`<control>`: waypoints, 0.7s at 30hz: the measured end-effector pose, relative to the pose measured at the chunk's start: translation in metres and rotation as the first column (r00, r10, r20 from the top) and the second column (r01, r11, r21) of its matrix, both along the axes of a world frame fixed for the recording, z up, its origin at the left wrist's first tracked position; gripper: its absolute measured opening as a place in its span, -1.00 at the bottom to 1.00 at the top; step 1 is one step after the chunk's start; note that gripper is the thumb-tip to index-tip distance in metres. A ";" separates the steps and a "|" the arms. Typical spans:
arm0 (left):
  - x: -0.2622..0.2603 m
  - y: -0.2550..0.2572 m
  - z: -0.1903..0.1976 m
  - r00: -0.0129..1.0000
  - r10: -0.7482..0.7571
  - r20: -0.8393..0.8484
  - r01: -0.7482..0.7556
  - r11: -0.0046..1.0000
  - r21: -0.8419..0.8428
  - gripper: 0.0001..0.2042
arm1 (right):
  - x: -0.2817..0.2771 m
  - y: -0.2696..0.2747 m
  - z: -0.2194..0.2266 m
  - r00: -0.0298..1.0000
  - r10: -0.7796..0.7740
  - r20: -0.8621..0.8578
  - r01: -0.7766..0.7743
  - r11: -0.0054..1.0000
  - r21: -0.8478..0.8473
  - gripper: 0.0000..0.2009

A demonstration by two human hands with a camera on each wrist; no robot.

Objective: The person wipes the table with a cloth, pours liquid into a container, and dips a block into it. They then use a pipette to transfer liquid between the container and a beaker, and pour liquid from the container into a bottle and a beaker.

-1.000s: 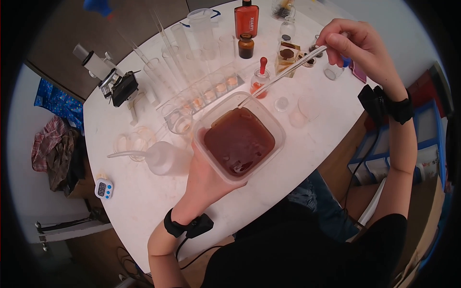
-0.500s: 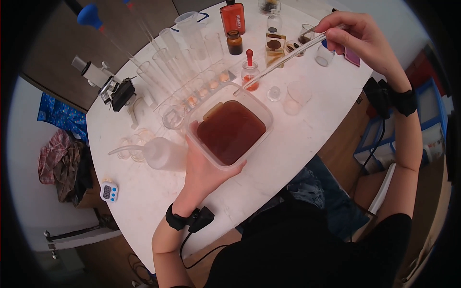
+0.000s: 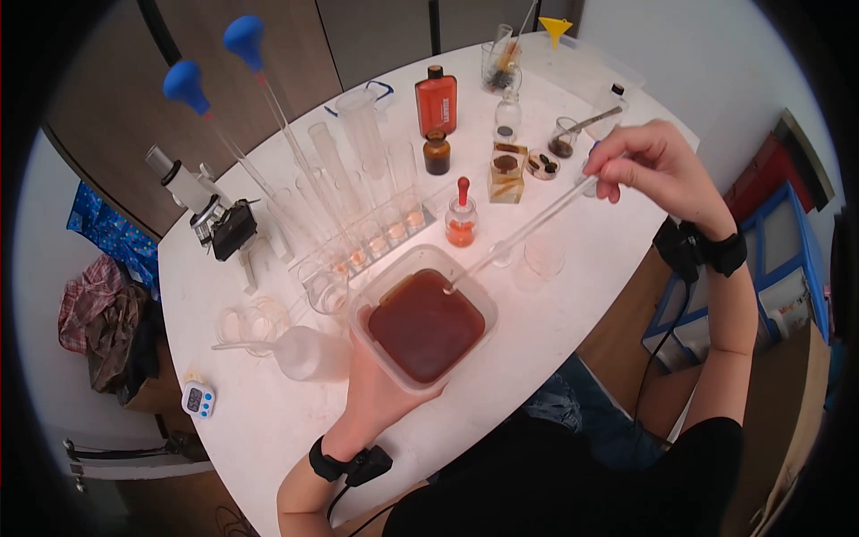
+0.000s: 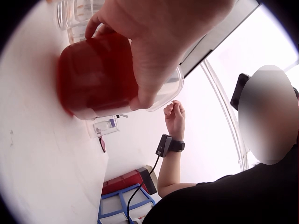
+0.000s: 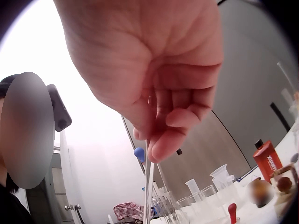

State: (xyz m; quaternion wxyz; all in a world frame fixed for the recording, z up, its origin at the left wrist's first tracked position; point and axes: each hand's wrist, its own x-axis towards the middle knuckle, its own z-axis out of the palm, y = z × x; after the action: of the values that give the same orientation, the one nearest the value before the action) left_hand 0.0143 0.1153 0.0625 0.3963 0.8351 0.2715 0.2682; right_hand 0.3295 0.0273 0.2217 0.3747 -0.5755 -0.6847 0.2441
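Observation:
A square clear plastic container (image 3: 425, 327) holds dark red-brown liquid. My left hand (image 3: 385, 394) grips its near left side; in the left wrist view the fingers and thumb of that hand (image 4: 145, 46) span the red-filled container (image 4: 96, 77). Between thumb and fingertips, my right hand (image 3: 658, 170) pinches a long clear glass rod (image 3: 546, 215), slanting down to the left. Its lower end is over the container's right part, at or just above the liquid; contact is unclear. The right wrist view shows the right hand (image 5: 154, 74) pinching the rod (image 5: 148, 186), which points down.
Behind the container stand a rack of small cups (image 3: 394, 233), several glass cylinders and a red-capped dropper bottle (image 3: 461, 224). A white wash bottle (image 3: 309, 353) is close on the left, with a microscope (image 3: 210, 215) beyond. Further back are a red bottle (image 3: 436, 103) and a brown bottle (image 3: 437, 154).
The head view has shifted, showing more of the table's far side. The rod's lower end has moved from the container's back rim to over the liquid. Both hands keep their holds.

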 end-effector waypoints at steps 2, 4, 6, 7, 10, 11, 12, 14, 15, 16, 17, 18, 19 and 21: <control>0.000 0.000 0.004 0.999 0.008 -0.051 -0.008 1.000 -0.005 0.09 | 0.010 0.003 0.004 0.999 0.045 0.004 -0.045 0.999 -0.012 -0.85; 0.000 0.001 0.004 0.999 0.006 -0.045 -0.005 1.000 0.014 0.09 | 0.029 0.007 0.015 0.999 -0.016 -0.030 0.016 1.000 -0.019 -0.85; -0.001 0.004 0.003 0.998 -0.036 -0.060 0.041 0.995 0.088 0.11 | 0.057 0.011 0.023 0.987 -0.112 -0.119 0.114 0.993 0.007 -0.84; 0.000 0.004 0.005 0.998 -0.038 -0.046 0.042 0.994 0.102 0.11 | 0.076 0.017 0.027 0.985 -0.158 -0.076 0.163 0.984 0.070 -0.82; 0.003 0.001 0.014 0.997 -0.018 -0.068 0.019 1.000 0.014 0.09 | 0.122 0.043 0.037 0.948 -0.316 -0.025 0.316 0.935 0.159 -0.80; 0.004 0.002 0.015 0.998 -0.023 -0.062 0.025 0.999 0.021 0.09 | 0.137 0.055 0.036 0.909 -0.416 0.014 0.410 0.901 0.143 -0.80; 0.005 0.002 0.014 0.999 -0.027 -0.041 0.023 0.996 -0.086 0.07 | 0.152 0.066 0.033 0.859 -0.510 0.054 0.500 0.856 0.129 -0.80; 0.008 0.004 0.018 0.999 -0.027 -0.034 0.020 0.983 -0.183 0.03 | 0.177 0.087 0.023 0.844 -0.525 0.109 0.511 0.850 0.131 -0.79; 0.009 0.005 0.015 0.999 -0.026 -0.032 0.020 0.983 -0.182 0.03 | 0.186 0.096 0.018 0.831 -0.533 0.157 0.517 0.846 0.131 -0.79; 0.007 0.004 0.010 1.000 -0.023 -0.014 0.021 0.989 -0.146 0.03 | 0.190 0.103 0.015 0.822 -0.537 0.189 0.515 0.843 0.157 -0.80; 0.005 0.003 0.006 1.000 -0.021 0.002 0.021 0.994 -0.110 0.03 | 0.193 0.107 0.012 0.823 -0.536 0.188 0.514 0.843 0.157 -0.80; 0.004 0.003 0.004 1.000 -0.020 -0.002 0.019 0.994 -0.110 0.03 | 0.196 0.111 0.010 0.821 -0.545 0.170 0.528 0.838 0.136 -0.80; 0.004 0.003 0.003 1.000 -0.017 0.017 0.019 0.991 -0.132 0.03 | 0.198 0.114 0.007 0.819 -0.554 0.151 0.542 0.833 0.114 -0.81; 0.008 0.000 0.003 1.000 -0.016 0.026 0.020 0.987 -0.159 0.04 | 0.201 0.119 0.003 0.800 -0.572 0.180 0.561 0.820 0.110 -0.81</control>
State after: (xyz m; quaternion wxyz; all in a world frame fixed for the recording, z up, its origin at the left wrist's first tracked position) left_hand 0.0222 0.1152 0.0656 0.4674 0.7999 0.2794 0.2524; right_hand 0.5306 0.1463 0.2250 0.3725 -0.7658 -0.5225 0.0428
